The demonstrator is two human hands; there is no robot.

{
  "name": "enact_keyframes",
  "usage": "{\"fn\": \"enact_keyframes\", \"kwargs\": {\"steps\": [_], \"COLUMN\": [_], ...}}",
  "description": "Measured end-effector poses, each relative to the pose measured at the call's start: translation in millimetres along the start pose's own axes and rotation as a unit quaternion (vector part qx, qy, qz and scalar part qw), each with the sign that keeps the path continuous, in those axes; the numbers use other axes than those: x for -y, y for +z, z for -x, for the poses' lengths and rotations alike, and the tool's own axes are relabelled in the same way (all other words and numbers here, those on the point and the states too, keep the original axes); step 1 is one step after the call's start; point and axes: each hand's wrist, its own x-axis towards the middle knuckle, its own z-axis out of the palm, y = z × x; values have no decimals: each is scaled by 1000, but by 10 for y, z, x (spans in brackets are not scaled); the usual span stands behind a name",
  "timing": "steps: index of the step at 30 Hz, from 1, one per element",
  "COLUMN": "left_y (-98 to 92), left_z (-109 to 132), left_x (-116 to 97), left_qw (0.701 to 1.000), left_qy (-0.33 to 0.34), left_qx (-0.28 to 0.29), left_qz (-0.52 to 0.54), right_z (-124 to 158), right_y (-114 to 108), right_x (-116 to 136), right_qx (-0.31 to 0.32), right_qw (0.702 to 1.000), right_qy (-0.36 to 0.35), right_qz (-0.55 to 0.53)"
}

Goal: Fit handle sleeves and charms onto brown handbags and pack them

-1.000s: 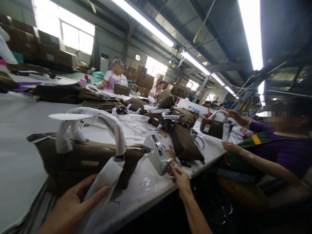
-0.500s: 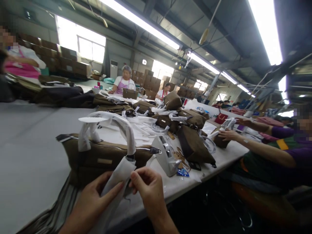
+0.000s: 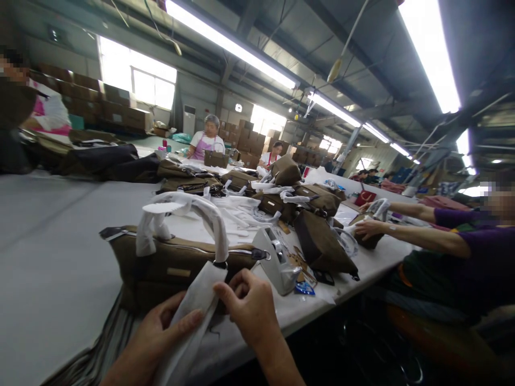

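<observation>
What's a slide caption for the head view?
Left hand holding and right hand touching a white wrapping in front of a brown handbag.

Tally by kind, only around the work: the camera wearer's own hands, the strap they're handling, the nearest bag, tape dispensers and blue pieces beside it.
Own hands: 2, left hand and right hand
White-wrapped strap: 1
Nearest olive-brown bag: 1
Tape dispenser: 1
Blue piece: 1
Total: 6
</observation>
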Motion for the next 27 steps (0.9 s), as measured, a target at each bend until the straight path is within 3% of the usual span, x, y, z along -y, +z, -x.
{"fn": "enact_keyframes", "kwargs": {"steps": [2, 6, 9, 12, 16, 21, 25, 27], "left_y": [7, 15, 47, 108, 165, 127, 128, 168], "left_z": [12, -2, 4, 33, 42, 17, 15, 21], "left_x": [-6, -9, -18, -31, -41, -48, -9, 22], "left_qw": [999, 997, 994, 993, 997, 1000, 1000, 1000], "left_qy": [-21, -44, -68, -72, -45, -19, -23, -8], "left_qx": [29, 47, 52, 40, 14, 17, 17, 6], "left_qz": [38, 51, 69, 87, 67, 8, -8, -25], "right_z": [-2, 34, 116, 209, 285, 481, 682, 737], "right_y": [54, 177, 171, 89, 41, 163, 359, 464], "right_x": [-59, -218, -264, -155, 26, -183, -402, -423], "right_qx": [49, 139, 91, 27, 121, 91, 105, 80], "right_qw": [990, 936, 948, 964, 948, 947, 956, 968], "right_qy": [60, 117, 94, 12, -51, -19, 60, 63], "right_qz": [-119, -303, -290, -264, -289, -308, -267, -229]}}
